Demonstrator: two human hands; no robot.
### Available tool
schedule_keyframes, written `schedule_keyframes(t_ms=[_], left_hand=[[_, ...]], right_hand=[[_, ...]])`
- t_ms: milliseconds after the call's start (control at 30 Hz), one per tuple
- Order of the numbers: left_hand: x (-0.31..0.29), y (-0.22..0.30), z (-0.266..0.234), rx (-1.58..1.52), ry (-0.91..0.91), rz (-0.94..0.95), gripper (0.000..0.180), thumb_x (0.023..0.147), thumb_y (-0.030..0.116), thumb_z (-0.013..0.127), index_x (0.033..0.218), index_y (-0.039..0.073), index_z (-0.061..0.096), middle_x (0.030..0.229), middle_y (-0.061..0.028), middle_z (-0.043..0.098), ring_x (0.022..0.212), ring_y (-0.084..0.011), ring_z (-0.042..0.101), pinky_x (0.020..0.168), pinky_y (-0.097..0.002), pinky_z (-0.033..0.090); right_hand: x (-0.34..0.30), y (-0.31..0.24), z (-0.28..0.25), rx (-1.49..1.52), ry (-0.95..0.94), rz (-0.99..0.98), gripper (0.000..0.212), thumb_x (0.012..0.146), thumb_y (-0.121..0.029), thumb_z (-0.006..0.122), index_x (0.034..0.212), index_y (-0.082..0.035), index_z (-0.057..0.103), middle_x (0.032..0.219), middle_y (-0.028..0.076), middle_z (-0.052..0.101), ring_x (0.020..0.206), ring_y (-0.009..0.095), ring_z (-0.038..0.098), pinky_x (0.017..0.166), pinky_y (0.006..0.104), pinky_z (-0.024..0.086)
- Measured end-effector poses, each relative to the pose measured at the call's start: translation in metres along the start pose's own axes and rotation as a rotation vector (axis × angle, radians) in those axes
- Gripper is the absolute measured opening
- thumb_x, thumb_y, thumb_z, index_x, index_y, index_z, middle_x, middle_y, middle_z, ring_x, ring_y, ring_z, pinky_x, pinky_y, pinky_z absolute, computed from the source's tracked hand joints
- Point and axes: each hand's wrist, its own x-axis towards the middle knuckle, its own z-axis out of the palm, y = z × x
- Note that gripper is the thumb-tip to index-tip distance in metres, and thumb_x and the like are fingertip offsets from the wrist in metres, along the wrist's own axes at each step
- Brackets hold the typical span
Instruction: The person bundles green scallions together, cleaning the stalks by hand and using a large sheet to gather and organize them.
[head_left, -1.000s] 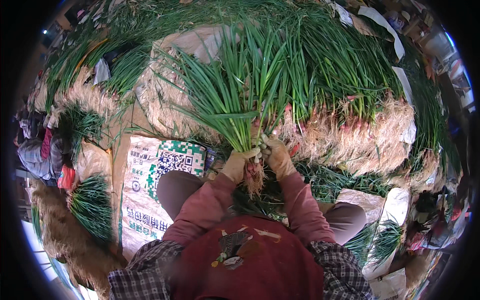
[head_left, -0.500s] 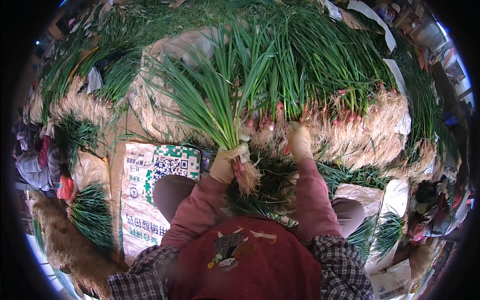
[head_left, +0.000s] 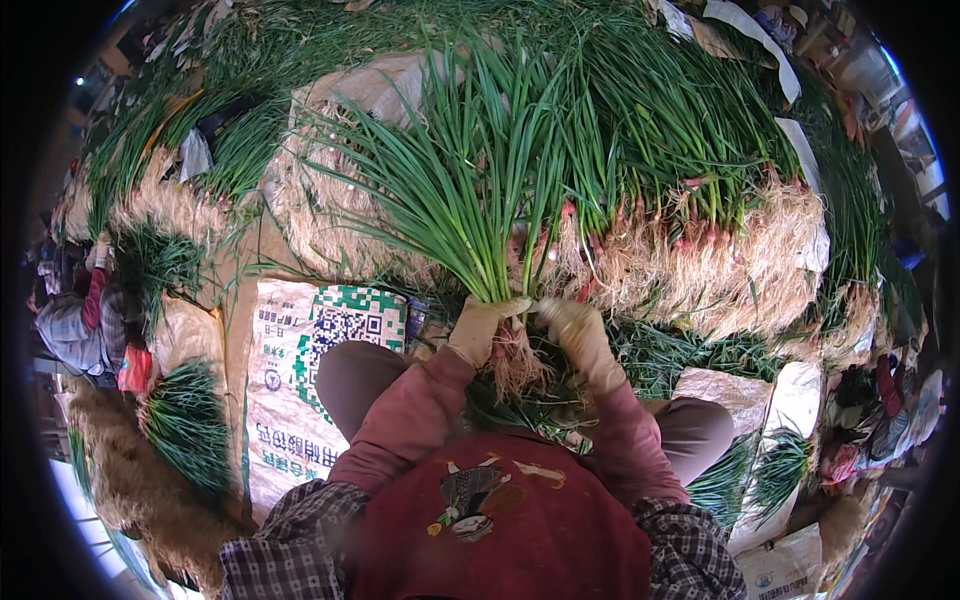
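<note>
A seated person in a dark red top (head_left: 500, 540) holds a bunch of green onions (head_left: 475, 235) in front of the lap, its long leaves fanning away from the body and over the row of green onions (head_left: 680, 170) laid out beyond. The gloved left hand (head_left: 482, 332) is curled firmly round the lower stems, the pale, stringy roots (head_left: 520, 375) hanging out below the grip. The gloved right hand (head_left: 582, 338) is just beside the base of the bunch, on its right; it is blurred, and from where I stand I cannot tell whether its fingers pinch anything or touch the stems.

The bunch looks light for its bulk, with supple leaves that would likely bend and crease easily, and fine roots apt to snag on their neighbours. The soundest place to take hold appears to be low on the stems, just above the roots, where the left hand has it; a hard squeeze could bruise them, a loose one might let single stems slip, and a grip high in the leaves would probably let the bunch splay.

Loose green leaves (head_left: 665, 355) lie to the right, a printed sack (head_left: 278, 400) lies by the left knee (head_left: 355, 380), and a smaller green bunch (head_left: 187, 425) rests farther left, near a co-worker (head_left: 75, 325)
</note>
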Motion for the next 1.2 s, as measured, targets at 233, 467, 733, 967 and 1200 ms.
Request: schedule_keyframes(t_ms=[233, 467, 733, 967, 1200], left_hand=[[0.001, -0.003, 0.001, -0.075, -0.079, 0.07, 0.014, 0.081, 0.007, 0.063, 0.093, -0.001, 0.063, 0.075, -0.0103, 0.066, 0.046, -0.0098, 0.052, 0.039, -0.0238, 0.042], [0.0, -0.015, -0.003, 0.009, 0.003, 0.166, 0.017, 0.08, 0.005, 0.063, 0.096, -0.002, 0.063, 0.07, -0.0086, 0.064, 0.049, -0.0094, 0.054, 0.041, -0.0208, 0.042], [-0.01, 0.007, 0.004, -0.22, -0.022, 0.374, 0.023, 0.08, 0.004, 0.064, 0.102, 0.0, 0.058, 0.073, -0.0065, 0.06, 0.058, -0.0129, 0.057, 0.054, -0.0249, 0.049], [-0.002, 0.016, -0.011, -0.174, -0.117, 0.217, 0.028, 0.083, 0.004, 0.058, 0.111, 0.002, 0.052, 0.069, -0.006, 0.054, 0.056, -0.0125, 0.05, 0.049, -0.0268, 0.046], [-0.001, 0.008, 0.005, 0.073, 0.047, 0.008, 0.016, 0.083, 0.014, 0.063, 0.091, 0.0, 0.062, 0.06, -0.0045, 0.058, 0.039, -0.0101, 0.045, 0.037, -0.0201, 0.037]], right_hand=[[0.048, 0.003, 0.027, 1.057, 0.092, 0.286, 0.02, 0.087, -0.019, 0.062, 0.091, 0.0, 0.064, 0.072, 0.005, 0.062, 0.051, 0.01, 0.049, 0.047, 0.0225, 0.041], [0.021, 0.067, 0.03, -0.828, 0.142, 0.139, 0.021, 0.079, -0.019, 0.059, 0.077, 0.0, 0.064, 0.072, 0.025, 0.061, 0.065, 0.036, 0.062, 0.061, 0.0414, 0.05], [0.047, 0.008, -0.057, -0.54, 0.484, 0.228, 0.036, 0.081, -0.037, 0.063, 0.096, -0.004, 0.065, 0.094, 0.015, 0.066, 0.077, 0.025, 0.066, 0.071, 0.0372, 0.052], [0.098, 0.033, -0.072, -0.775, 0.504, 0.112, 0.024, 0.081, -0.027, 0.065, 0.092, -0.005, 0.064, 0.079, 0.015, 0.066, 0.064, 0.021, 0.063, 0.055, 0.034, 0.051], [0.0, 0.0, -0.007, 0.103, -0.049, -0.024, 0.02, 0.083, -0.02, 0.068, 0.088, 0.0, 0.066, 0.08, 0.005, 0.061, 0.074, 0.013, 0.056, 0.063, 0.0261, 0.045]])
